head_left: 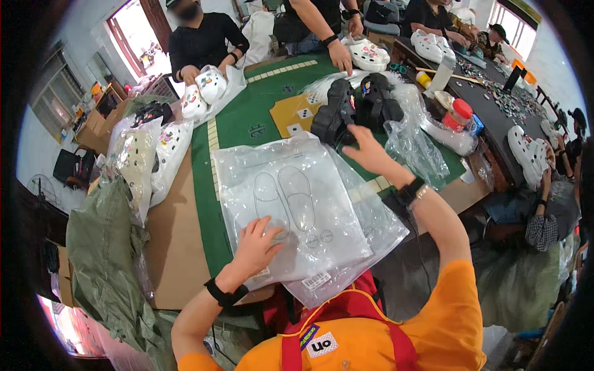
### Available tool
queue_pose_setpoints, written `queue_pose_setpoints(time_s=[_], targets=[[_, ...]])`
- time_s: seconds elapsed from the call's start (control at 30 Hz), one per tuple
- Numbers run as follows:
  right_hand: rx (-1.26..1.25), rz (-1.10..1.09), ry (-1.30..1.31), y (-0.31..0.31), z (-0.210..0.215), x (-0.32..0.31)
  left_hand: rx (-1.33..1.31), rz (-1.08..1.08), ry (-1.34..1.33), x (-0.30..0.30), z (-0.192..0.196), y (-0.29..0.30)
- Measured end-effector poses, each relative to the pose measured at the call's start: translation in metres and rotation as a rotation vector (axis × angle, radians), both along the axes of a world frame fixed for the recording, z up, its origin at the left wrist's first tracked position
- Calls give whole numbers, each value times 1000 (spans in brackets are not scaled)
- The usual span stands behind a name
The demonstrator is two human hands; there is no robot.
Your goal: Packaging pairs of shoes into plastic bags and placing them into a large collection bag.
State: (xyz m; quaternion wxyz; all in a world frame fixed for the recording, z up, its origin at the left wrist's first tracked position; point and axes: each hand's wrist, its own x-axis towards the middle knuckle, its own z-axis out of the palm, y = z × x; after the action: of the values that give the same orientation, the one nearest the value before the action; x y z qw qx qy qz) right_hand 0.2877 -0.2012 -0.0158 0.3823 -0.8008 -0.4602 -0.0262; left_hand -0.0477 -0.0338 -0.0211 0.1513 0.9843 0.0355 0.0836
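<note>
Green felt covers the middle of a long shared surface (pixel 247 123), with bare brown board along its near left edge and other people at work on white clogs at the far edge. Nearest the person, a stack of clear plastic bags (pixel 297 210) printed with shoe outlines lies flat over the near edge. The left hand (pixel 257 244) rests on the stack with fingers spread, palm down, pinning the top bag rather than gripping it. The right hand (pixel 365 151) is stretched toward the far middle of the felt, fingers open and loosely curled, just touching or about to touch a pair of black chunky clogs (pixel 356 108) that stand side by side on crinkled clear wrapping (pixel 414 145).

By my reading, the step in hand is fetching the black pair for bagging: the bag is held ready, the shoes not yet lifted. The next move calls for a firm grasp on one or both clogs, and for the left hand to part the bag's mouth.
</note>
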Motion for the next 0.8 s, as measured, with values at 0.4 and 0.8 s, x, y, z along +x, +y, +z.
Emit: queue_pose_setpoints(time_s=[0.4, 0.8], targets=[[-523, -384, -482, 27, -6, 86, 165, 44, 136, -23, -34, 2], [-197, -269, -428, -9, 13, 161, 180, 17, 81, -17, -33, 1]])
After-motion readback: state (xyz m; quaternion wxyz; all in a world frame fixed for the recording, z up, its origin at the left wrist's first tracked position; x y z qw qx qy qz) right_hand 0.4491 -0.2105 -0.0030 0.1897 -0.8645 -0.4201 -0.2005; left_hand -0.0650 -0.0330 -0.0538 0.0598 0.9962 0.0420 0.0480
